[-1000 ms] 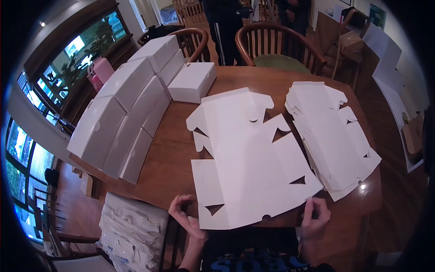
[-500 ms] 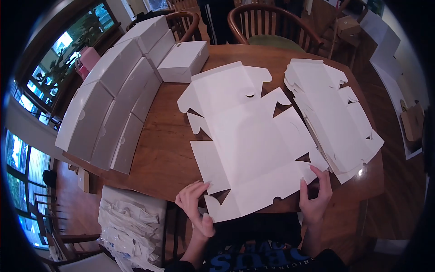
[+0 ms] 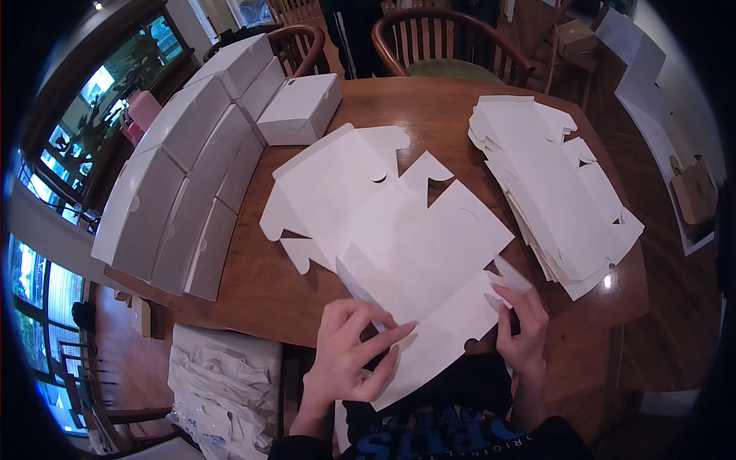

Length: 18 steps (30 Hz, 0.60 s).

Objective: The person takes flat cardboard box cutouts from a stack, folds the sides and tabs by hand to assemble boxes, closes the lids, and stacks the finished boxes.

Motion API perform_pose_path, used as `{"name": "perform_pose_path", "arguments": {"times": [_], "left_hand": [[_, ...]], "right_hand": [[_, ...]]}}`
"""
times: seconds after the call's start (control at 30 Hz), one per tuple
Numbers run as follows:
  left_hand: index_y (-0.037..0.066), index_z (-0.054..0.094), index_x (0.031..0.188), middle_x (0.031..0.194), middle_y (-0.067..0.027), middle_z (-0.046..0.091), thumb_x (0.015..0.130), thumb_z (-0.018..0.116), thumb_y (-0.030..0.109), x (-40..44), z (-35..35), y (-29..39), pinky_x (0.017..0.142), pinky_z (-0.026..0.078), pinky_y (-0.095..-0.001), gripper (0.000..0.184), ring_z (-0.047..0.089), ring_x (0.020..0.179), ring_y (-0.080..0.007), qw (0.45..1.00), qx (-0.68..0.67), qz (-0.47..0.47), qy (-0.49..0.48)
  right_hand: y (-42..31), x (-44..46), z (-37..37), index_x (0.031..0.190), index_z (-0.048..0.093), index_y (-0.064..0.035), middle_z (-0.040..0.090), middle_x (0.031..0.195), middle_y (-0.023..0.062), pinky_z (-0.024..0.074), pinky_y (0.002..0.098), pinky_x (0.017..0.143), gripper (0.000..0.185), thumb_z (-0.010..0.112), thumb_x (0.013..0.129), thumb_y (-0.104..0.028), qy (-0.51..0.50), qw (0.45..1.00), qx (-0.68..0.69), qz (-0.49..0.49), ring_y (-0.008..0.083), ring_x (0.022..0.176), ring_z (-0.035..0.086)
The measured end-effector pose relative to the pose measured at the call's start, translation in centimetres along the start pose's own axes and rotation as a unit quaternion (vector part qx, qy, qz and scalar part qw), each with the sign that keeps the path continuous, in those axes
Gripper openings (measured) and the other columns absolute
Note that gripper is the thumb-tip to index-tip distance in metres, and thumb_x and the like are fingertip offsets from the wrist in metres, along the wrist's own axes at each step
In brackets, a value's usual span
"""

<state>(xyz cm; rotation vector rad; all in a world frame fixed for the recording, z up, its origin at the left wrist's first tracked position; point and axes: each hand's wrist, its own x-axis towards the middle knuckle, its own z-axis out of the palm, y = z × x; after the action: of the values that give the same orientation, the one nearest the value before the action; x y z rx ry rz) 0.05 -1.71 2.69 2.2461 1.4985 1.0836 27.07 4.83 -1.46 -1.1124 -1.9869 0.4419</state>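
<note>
An unfolded white cardboard box blank (image 3: pixel 414 238) lies slanted on the table, its near edge reaching over the front of the table. At its near left, my left hand (image 3: pixel 354 349) has bent fingers around a side flap that stands partly up; the index fingertip rests on the card. My right hand (image 3: pixel 525 326) pinches the near right corner flap between thumb and fingers, and that flap is raised too. To the right of the blank is a stack of flat white box blanks (image 3: pixel 556 192).
Several folded white boxes (image 3: pixel 188 184) stand in rows on the left of the wooden table (image 3: pixel 429 96), with one white box (image 3: pixel 300 107) at their far end. A chair (image 3: pixel 452 46) is across the table. Plastic bags (image 3: pixel 222 376) lie on a seat at lower left.
The blank has turned and shifted left, and its near side flaps have come up. My left hand has moved right and inward over the card; my right hand has closed on the corner flap.
</note>
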Motion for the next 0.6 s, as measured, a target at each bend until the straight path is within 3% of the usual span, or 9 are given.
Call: {"name": "perform_pose_path", "arguments": {"times": [0.03, 0.07, 0.23, 0.33, 0.4, 0.43, 0.53, 0.57, 0.6], "left_hand": [[0.013, 0.077, 0.106, 0.102, -0.0040, 0.065, 0.065, 0.064, 0.017, 0.3, 0.0, -0.1, 0.091, 0.039, -0.0406, 0.043, 0.052, 0.106, -0.0302, 1.000, 0.027, 0.012, -0.001], [0.020, 0.077, 0.108, 0.125, -0.0069, 0.058, 0.065, 0.063, 0.014, 0.3, -0.4, 0.0, 0.103, 0.033, -0.0487, 0.045, 0.045, 0.122, -0.0376, 0.999, 0.023, -0.022, -0.031], [0.033, 0.074, 0.114, 0.150, -0.0100, 0.040, 0.065, 0.058, 0.006, 1.9, -1.7, -2.0, 0.110, 0.023, -0.0628, 0.057, 0.030, 0.139, -0.0452, 0.991, 0.085, -0.004, -0.105], [0.026, 0.073, 0.117, 0.140, -0.0080, 0.052, 0.065, 0.064, 0.003, 3.1, -2.1, -3.1, 0.111, 0.028, -0.0541, 0.058, 0.039, 0.133, -0.0395, 0.976, 0.155, 0.031, -0.153], [0.025, 0.071, 0.117, 0.129, -0.0007, 0.059, 0.078, 0.071, 0.011, 3.6, -2.7, -3.6, 0.099, 0.038, -0.0464, 0.042, 0.050, 0.123, -0.0293, 0.984, 0.146, 0.034, -0.099], [0.025, 0.071, 0.117, 0.129, -0.0007, 0.059, 0.078, 0.071, 0.011, 4.0, -3.1, -4.2, 0.099, 0.038, -0.0464, 0.042, 0.050, 0.123, -0.0293, 0.983, 0.149, 0.033, -0.098], [0.016, 0.069, 0.089, 0.090, 0.0038, 0.064, 0.077, 0.078, 0.024, 5.3, -3.4, -5.9, 0.084, 0.040, -0.0383, 0.017, 0.059, 0.102, -0.0200, 0.980, 0.174, 0.093, -0.041], [0.016, 0.069, 0.089, 0.090, 0.0038, 0.064, 0.077, 0.078, 0.024, 5.5, -3.2, -6.2, 0.084, 0.040, -0.0383, 0.017, 0.059, 0.102, -0.0200, 0.979, 0.176, 0.092, -0.038], [0.015, 0.068, 0.085, 0.087, 0.0041, 0.065, 0.074, 0.080, 0.022, 5.7, -3.0, -6.5, 0.085, 0.040, -0.0381, 0.018, 0.060, 0.097, -0.0188, 0.982, 0.158, 0.088, -0.054]], "right_hand": [[-0.1, 0.0, 0.1, 0.114, 0.066, -0.0013, 0.062, 0.107, 0.0206, 0.0511, 0.0388, 0.082, 0.037, 0.059, 0.079, 0.009, 0.010, 1.000, -0.004, 0.027, 0.0361, 0.096, 0.063], [-0.1, 0.0, 0.2, 0.114, 0.066, -0.0018, 0.061, 0.108, 0.0200, 0.0500, 0.0397, 0.083, 0.037, 0.059, 0.079, 0.008, 0.019, 0.998, -0.008, 0.054, 0.0368, 0.098, 0.061], [0.4, 0.0, 1.0, 0.117, 0.065, -0.0013, 0.056, 0.119, 0.0216, 0.0489, 0.0429, 0.087, 0.035, 0.063, 0.082, 0.001, 0.088, 0.995, -0.038, 0.033, 0.0374, 0.106, 0.058], [0.3, 0.1, 0.9, 0.121, 0.063, 0.0001, 0.054, 0.126, 0.0223, 0.0481, 0.0435, 0.091, 0.038, 0.065, 0.083, -0.001, 0.092, 0.994, -0.039, 0.033, 0.0376, 0.110, 0.057], [0.0, 0.3, 1.0, 0.123, 0.061, 0.0011, 0.053, 0.129, 0.0226, 0.0476, 0.0433, 0.093, 0.039, 0.065, 0.084, -0.002, 0.092, 0.994, -0.048, 0.020, 0.0376, 0.113, 0.057], [-0.2, 0.4, 1.1, 0.124, 0.060, 0.0016, 0.052, 0.132, 0.0235, 0.0471, 0.0438, 0.095, 0.041, 0.065, 0.084, -0.002, 0.102, 0.993, -0.050, 0.022, 0.0382, 0.115, 0.056], [-0.4, 0.3, 1.2, 0.127, 0.058, 0.0021, 0.050, 0.135, 0.0252, 0.0464, 0.0456, 0.098, 0.044, 0.065, 0.084, -0.002, 0.132, 0.990, -0.055, 0.005, 0.0396, 0.120, 0.053], [-0.4, 0.2, 1.1, 0.128, 0.057, 0.0021, 0.049, 0.135, 0.0259, 0.0461, 0.0469, 0.099, 0.046, 0.065, 0.083, -0.001, 0.154, 0.986, -0.061, -0.010, 0.0405, 0.122, 0.052], [-0.3, -0.1, 1.1, 0.127, 0.057, 0.0010, 0.049, 0.134, 0.0263, 0.0461, 0.0482, 0.097, 0.047, 0.069, 0.083, -0.011, 0.167, 0.984, -0.058, -0.017, 0.0415, 0.120, 0.052]]}}
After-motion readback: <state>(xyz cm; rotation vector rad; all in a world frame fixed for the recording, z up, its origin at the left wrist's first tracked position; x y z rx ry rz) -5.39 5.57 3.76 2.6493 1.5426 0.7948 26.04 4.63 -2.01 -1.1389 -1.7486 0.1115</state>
